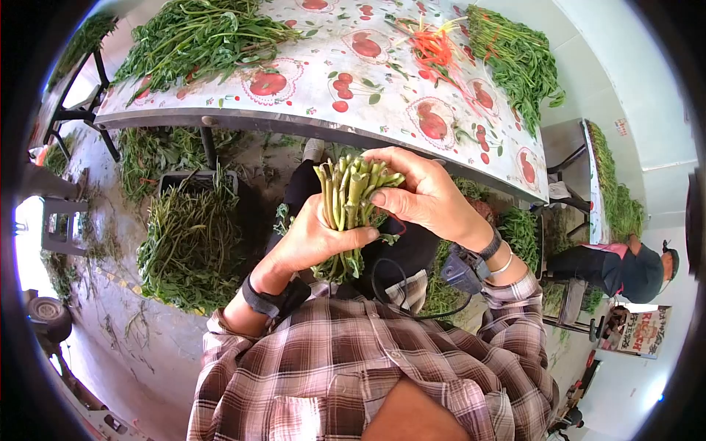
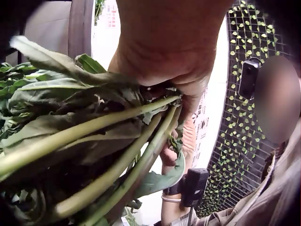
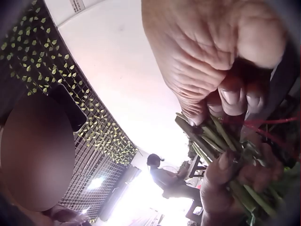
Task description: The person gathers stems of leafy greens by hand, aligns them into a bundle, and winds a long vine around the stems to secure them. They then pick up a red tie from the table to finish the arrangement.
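An upright bunch of leafy greens [image 1: 351, 198] is held in front of my chest, its thick cut stem ends at the top and its leaves below. My left hand [image 1: 312, 239] grips the bunch around the stems, thumb across the near side. At the stem ends my right hand [image 1: 423, 195] holds the far right side, with thumb and fingers on the stalks. In the right wrist view its other fingers curl inward, and a thin red strip [image 3: 270, 122] runs close beneath them. Leaves and pale stalks [image 2: 94, 127] hang below the left hand in the left wrist view.
A table with a fruit-print cover [image 1: 323, 95] stands ahead, bearing piles of greens [image 1: 206, 37] and a bundle of red strips [image 1: 432, 48]. A crate heaped with greens [image 1: 191, 242] sits on the floor at left. Another person [image 1: 632, 264] works at a table on the right.
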Available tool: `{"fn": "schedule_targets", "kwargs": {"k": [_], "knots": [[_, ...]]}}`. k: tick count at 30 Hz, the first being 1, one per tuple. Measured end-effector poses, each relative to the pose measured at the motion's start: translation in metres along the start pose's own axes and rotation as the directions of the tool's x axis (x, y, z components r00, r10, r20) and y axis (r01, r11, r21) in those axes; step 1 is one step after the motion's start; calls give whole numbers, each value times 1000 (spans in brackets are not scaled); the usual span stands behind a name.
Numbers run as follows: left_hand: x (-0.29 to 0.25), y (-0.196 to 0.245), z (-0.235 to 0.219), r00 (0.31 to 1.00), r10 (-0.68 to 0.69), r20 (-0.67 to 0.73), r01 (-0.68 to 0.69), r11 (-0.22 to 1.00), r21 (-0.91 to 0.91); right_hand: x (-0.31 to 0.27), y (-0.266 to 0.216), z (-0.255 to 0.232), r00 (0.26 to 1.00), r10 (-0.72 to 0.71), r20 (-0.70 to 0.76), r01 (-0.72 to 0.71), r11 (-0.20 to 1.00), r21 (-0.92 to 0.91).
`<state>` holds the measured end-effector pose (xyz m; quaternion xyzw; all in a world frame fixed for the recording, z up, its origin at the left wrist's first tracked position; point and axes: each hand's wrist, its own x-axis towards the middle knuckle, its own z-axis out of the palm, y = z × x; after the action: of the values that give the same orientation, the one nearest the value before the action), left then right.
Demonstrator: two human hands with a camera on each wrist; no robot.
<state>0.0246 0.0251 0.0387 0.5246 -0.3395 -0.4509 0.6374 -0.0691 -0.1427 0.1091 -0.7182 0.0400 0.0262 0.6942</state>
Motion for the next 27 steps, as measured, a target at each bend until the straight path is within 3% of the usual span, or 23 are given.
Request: {"fn": "schedule_targets", "kwargs": {"k": [1, 3, 4, 6, 8, 10, 16, 17, 21, 25, 27], "knots": [[-1, 1, 1, 1000, 27, 0, -27, 998, -57, -2, 1, -1, 1000, 1, 1, -1, 1000, -1], [0, 0, 3, 999, 33, 2, -33, 998, -54, -5, 6, -5, 973, 212, 87, -219, 972, 82], [1, -1, 4, 999, 38, 6, -38, 998, -49, -5, 10, -4, 973, 213, 88, -220, 972, 80], [1, 4, 6, 999, 40, 14, -39, 999, -35, -3, 16, -1, 994, 39, 105, -46, 996, 70], [1, 5, 6, 998, -35, 61, 36, 999, -11, -5, 14, -3, 990, 72, 118, -81, 994, 70], [3, 5, 9, 998, -25, 63, 24, 1000, 3, -5, 16, -1, 998, 23, 62, -27, 998, 63], [9, -11, 15, 992, 67, -105, -48, 983, 175, 2, 19, 4, 1000, -7, 0, 7, 1000, -22], [8, -8, 15, 992, 68, -110, -35, 959, 281, 3, 19, 3, 1000, -6, 3, 6, 1000, -22], [8, -16, 14, 983, 46, -177, 26, 922, 385, 7, 22, 6, 998, 62, -6, -62, 997, -44], [7, -13, 12, 991, 13, -136, 32, 947, 321, 8, 29, 7, 997, 62, -39, -63, 997, -35], [7, -16, 8, 998, 68, 2, -68, 982, 176, 7, 29, 6, 997, 74, -20, -74, 997, -21]]}}
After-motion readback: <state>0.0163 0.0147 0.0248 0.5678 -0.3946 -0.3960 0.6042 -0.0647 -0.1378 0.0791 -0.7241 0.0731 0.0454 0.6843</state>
